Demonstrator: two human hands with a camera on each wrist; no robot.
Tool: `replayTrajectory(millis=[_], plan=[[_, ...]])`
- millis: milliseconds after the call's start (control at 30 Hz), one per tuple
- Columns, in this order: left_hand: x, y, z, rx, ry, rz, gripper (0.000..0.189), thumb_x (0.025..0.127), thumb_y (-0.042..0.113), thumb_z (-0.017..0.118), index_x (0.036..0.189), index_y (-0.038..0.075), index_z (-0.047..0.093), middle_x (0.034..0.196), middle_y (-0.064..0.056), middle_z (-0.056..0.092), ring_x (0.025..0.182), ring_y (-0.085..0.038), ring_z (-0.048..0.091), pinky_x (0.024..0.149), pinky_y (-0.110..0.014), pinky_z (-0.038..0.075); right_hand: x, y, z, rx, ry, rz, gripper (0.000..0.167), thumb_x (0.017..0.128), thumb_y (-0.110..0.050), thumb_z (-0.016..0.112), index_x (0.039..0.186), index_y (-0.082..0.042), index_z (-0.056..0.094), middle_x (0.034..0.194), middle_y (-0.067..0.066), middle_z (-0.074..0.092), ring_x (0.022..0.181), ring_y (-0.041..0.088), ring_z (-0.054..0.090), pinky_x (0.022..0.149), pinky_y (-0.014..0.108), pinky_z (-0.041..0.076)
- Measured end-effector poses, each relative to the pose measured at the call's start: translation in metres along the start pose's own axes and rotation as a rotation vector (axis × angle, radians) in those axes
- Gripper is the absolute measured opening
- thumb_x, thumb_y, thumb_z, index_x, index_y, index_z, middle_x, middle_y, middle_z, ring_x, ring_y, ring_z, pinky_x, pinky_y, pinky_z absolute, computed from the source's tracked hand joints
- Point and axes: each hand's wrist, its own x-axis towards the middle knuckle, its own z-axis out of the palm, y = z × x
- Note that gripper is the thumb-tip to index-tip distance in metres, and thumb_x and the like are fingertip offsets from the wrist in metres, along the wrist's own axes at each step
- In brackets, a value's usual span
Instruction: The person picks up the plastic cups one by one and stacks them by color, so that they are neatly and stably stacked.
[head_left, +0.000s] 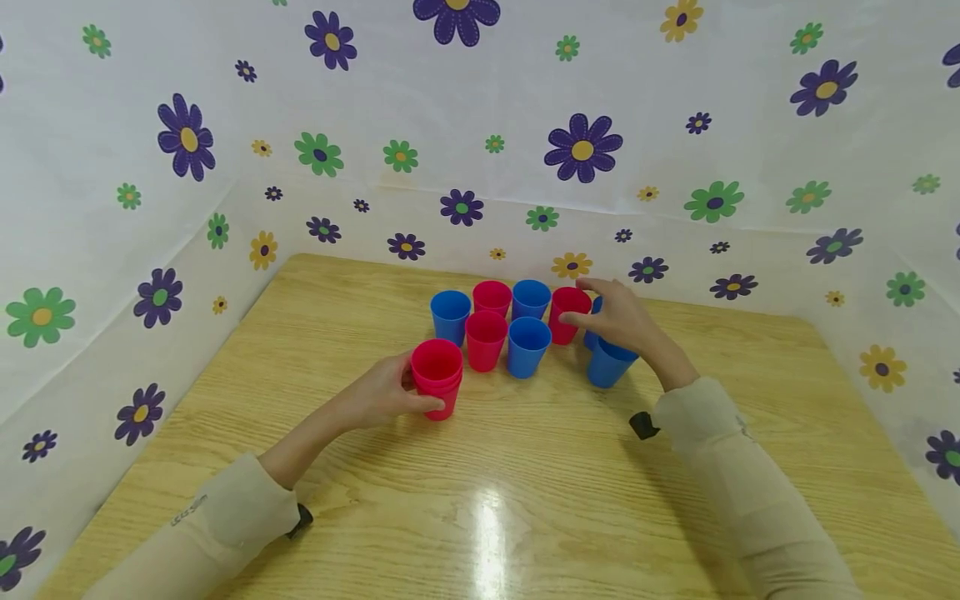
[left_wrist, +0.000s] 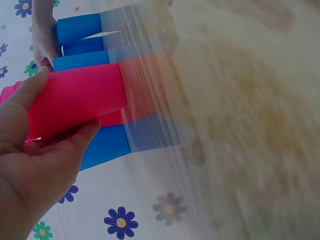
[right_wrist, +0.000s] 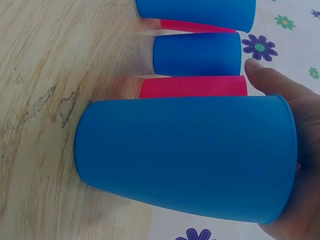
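In the head view my left hand [head_left: 382, 392] grips a stack of nested red cups [head_left: 437, 379] from the left, thumb in front. The left wrist view shows the thumb and fingers around this red stack [left_wrist: 80, 97]. My right hand [head_left: 618, 317] reaches over the right end of the cup group. Its thumb and fingers are spread about the rim of a red cup [head_left: 566, 317]; firm contact cannot be made out. Below its wrist stands a blue cup [head_left: 609, 367], large in the right wrist view, with another blue cup [head_left: 591, 340] partly hidden behind.
Between the hands stand upright cups in two rows: blue [head_left: 450, 321] and red [head_left: 491, 293] behind, red [head_left: 486, 343] and blue [head_left: 528, 350] in front. They stand on a wooden table [head_left: 450, 500]. A white flowered cloth [head_left: 510, 100] walls the back and sides.
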Motion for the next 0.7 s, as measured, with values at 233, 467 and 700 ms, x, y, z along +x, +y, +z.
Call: replayTrajectory(millis=[233, 467, 700], plan=[[0.0001, 0.0003, 0.0003, -0.005, -0.003, -0.002, 0.063, 0.091, 0.014, 0.081, 0.144, -0.001, 0.050, 0.135, -0.015, 0.063, 0.120, -0.031, 0.060, 0.101, -0.042, 0.053, 0.0040, 0.0026, 0.0029, -0.054, -0.006, -0.019, 0.073, 0.094, -0.031, 0.077, 0.148, 0.008, 0.048, 0.148, 0.029, 0.051, 0.141, 0.049, 0.042, 0.122, 0.065, 0.011], [0.0007, -0.0005, 0.0001, -0.016, -0.004, 0.008, 0.063, 0.091, 0.014, 0.081, 0.143, -0.002, 0.050, 0.134, -0.015, 0.063, 0.119, -0.031, 0.061, 0.101, -0.041, 0.054, 0.0036, 0.0018, 0.0046, -0.078, -0.019, 0.013, 0.071, 0.095, -0.029, 0.076, 0.150, 0.006, 0.046, 0.148, 0.029, 0.051, 0.136, 0.051, 0.046, 0.112, 0.068, 0.034], [0.0005, -0.0014, -0.0002, -0.021, -0.005, 0.004, 0.063, 0.091, 0.014, 0.081, 0.143, -0.002, 0.050, 0.134, -0.015, 0.063, 0.119, -0.031, 0.060, 0.101, -0.041, 0.054, 0.0015, -0.0011, 0.0049, -0.064, -0.016, 0.030, 0.069, 0.096, -0.029, 0.076, 0.150, 0.005, 0.048, 0.147, 0.028, 0.052, 0.133, 0.050, 0.047, 0.104, 0.065, 0.044]])
